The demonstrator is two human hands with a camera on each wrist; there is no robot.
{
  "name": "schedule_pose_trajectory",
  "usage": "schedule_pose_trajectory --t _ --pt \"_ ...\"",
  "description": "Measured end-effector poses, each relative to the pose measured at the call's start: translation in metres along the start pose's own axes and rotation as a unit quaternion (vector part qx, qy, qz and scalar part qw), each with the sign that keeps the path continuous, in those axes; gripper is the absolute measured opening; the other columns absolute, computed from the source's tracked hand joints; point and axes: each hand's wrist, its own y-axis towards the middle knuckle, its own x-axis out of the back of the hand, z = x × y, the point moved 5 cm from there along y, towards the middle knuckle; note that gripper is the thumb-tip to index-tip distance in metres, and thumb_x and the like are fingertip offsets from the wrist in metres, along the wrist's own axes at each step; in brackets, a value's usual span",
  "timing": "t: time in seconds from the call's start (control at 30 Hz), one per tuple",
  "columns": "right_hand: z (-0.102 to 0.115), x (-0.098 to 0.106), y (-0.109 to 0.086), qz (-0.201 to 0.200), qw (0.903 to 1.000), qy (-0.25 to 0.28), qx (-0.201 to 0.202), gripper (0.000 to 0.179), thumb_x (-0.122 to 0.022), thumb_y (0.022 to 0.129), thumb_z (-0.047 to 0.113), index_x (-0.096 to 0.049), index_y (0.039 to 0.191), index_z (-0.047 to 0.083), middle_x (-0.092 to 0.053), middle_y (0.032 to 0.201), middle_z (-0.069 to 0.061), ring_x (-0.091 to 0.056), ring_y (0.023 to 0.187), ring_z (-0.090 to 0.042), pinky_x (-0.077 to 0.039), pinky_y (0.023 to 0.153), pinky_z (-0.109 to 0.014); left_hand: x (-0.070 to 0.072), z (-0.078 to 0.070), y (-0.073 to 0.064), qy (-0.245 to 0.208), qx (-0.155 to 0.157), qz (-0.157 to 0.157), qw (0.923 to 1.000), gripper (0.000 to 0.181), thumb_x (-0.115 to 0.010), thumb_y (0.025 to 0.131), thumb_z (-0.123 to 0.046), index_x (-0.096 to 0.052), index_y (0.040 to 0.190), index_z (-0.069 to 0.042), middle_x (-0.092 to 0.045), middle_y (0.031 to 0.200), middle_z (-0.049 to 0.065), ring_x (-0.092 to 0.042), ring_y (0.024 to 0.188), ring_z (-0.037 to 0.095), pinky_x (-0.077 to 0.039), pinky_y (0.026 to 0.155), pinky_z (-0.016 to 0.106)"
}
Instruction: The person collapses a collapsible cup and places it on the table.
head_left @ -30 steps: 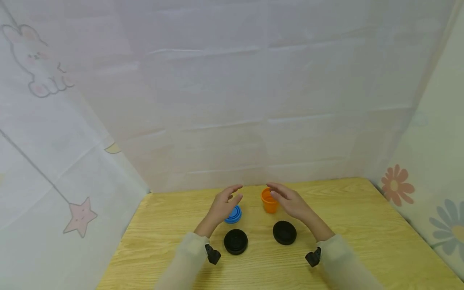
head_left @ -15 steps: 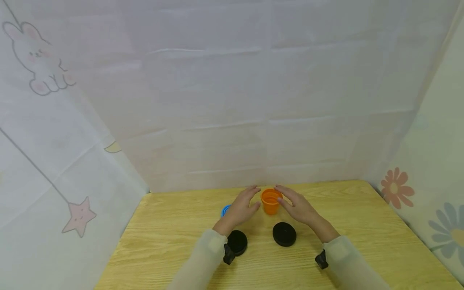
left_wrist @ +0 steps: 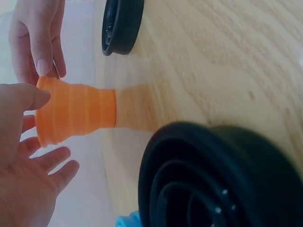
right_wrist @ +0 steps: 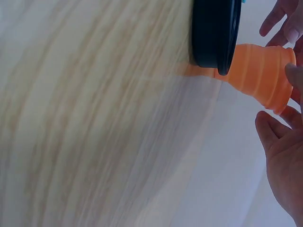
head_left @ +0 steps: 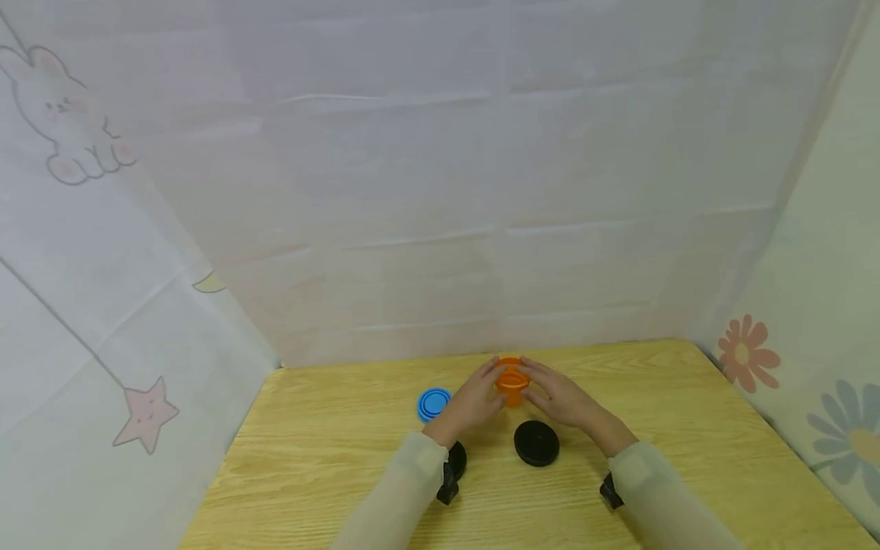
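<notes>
An orange collapsible cup, ribbed and drawn out tall, stands upright on the wooden table. My left hand is at the left of its rim; in the left wrist view the thumb lies on the orange wall, one finger reaches behind the rim, and the lower fingers spread away. From the other side my right hand pinches the rim, its thumb over the wall and its fingers beyond. A flattened blue ringed cup lies left of my left hand.
A black ringed disc, like a flattened cup, sits beneath my left wrist, partly hidden in the head view. Another black disc lies in front of the orange cup. A pale printed sheet hangs behind the table's back edge.
Both hands have come to the orange cup, the left moving rightward from above the blue cup, and their thumbs and fingers now meet its rim. The blue cup is uncovered again.
</notes>
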Motion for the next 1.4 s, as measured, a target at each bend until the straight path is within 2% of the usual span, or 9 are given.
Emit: schedule_pose_trajectory --t 0.1,0.23,0.4,0.5,0.6,0.8,1.0,1.2,1.4 --pt "0.0 -0.001 0.0 -0.01 0.9998 -0.012 0.014 0.05 -0.066 0.099 0.013 -0.052 0.145 0.0 -0.041 0.155 -0.023 -0.045 0.137 -0.044 -0.043 0.107 -0.059 -0.003 -0.001 0.001 0.009 -0.003 0.007 0.9999 0.06 -0.062 0.102 -0.021 -0.038 0.156 -0.01 -0.024 0.166 0.014 -0.039 0.145 0.033 -0.041 0.113 0.047" --pt "0.0 0.004 0.002 -0.049 0.9979 -0.028 0.032 0.045 -0.071 0.094 0.005 -0.06 0.136 -0.002 -0.049 0.149 -0.022 -0.054 0.13 -0.042 -0.049 0.102 -0.054 -0.003 -0.004 0.003 0.014 -0.009 0.009 0.9998 0.06 -0.062 0.102 -0.018 -0.038 0.156 -0.007 -0.024 0.166 0.015 -0.041 0.144 0.033 -0.042 0.113 0.045" --pt "0.003 0.013 0.005 -0.09 0.9946 -0.006 0.051 0.041 -0.073 0.091 -0.001 -0.063 0.13 -0.004 -0.053 0.145 -0.023 -0.061 0.121 -0.04 -0.056 0.092 -0.046 0.003 -0.006 0.006 0.027 -0.015 -0.012 0.9994 0.058 -0.063 0.1 -0.012 -0.041 0.153 -0.006 -0.026 0.165 0.012 -0.047 0.14 0.03 -0.046 0.109 0.04" --pt "0.007 0.018 0.007 -0.1 0.9927 0.027 0.061 0.039 -0.072 0.091 -0.002 -0.063 0.129 -0.005 -0.053 0.143 -0.026 -0.061 0.12 -0.042 -0.058 0.088 -0.043 0.011 -0.006 0.005 0.011 -0.014 -0.03 0.9994 0.054 -0.063 0.1 -0.01 -0.045 0.151 -0.006 -0.029 0.164 0.01 -0.05 0.137 0.028 -0.049 0.107 0.037" --pt "0.011 0.021 0.01 -0.107 0.9906 0.055 0.065 0.038 -0.07 0.093 0.0 -0.063 0.129 -0.005 -0.054 0.142 -0.028 -0.061 0.12 -0.042 -0.059 0.086 -0.04 0.02 -0.005 0.003 -0.027 -0.014 -0.049 0.9983 0.049 -0.063 0.101 -0.009 -0.049 0.147 -0.005 -0.033 0.162 0.011 -0.051 0.136 0.027 -0.05 0.104 0.034" --pt "0.018 0.02 0.013 -0.105 0.9901 0.084 0.041 0.036 -0.066 0.098 0.009 -0.063 0.132 0.0 -0.054 0.145 -0.022 -0.062 0.121 -0.036 -0.059 0.086 -0.033 0.034 -0.002 -0.005 -0.105 -0.021 -0.081 0.9909 0.041 -0.064 0.1 -0.009 -0.056 0.139 -0.005 -0.041 0.157 0.012 -0.053 0.133 0.028 -0.051 0.103 0.034" --pt "0.029 0.02 0.013 -0.1 0.985 0.139 0.02 0.041 -0.067 0.099 0.016 -0.061 0.137 0.005 -0.056 0.145 -0.017 -0.063 0.119 -0.035 -0.06 0.084 -0.031 0.045 0.006 -0.019 -0.176 -0.023 -0.079 0.981 0.035 -0.065 0.099 -0.013 -0.062 0.134 -0.007 -0.047 0.153 0.013 -0.06 0.123 0.029 -0.055 0.097 0.034" --pt "0.036 0.019 0.009 -0.093 0.9783 0.185 -0.004 0.044 -0.07 0.096 0.021 -0.061 0.139 0.011 -0.062 0.137 -0.011 -0.065 0.114 -0.03 -0.059 0.082 -0.026 0.051 0.008 -0.033 -0.172 -0.019 -0.079 0.9818 0.042 -0.064 0.1 -0.029 -0.06 0.139 -0.012 -0.055 0.146 0.008 -0.065 0.113 0.024 -0.057 0.093 0.035" --pt "0.042 0.014 0.002 -0.095 0.9692 0.224 -0.038 0.041 -0.071 0.096 0.023 -0.064 0.134 0.012 -0.067 0.127 -0.01 -0.067 0.108 -0.027 -0.06 0.08 -0.027 0.052 0.005 -0.049 -0.193 -0.003 -0.07 0.9788 0.049 -0.061 0.101 -0.035 -0.057 0.142 -0.009 -0.064 0.134 0.007 -0.064 0.111 0.024 -0.057 0.091 0.035"
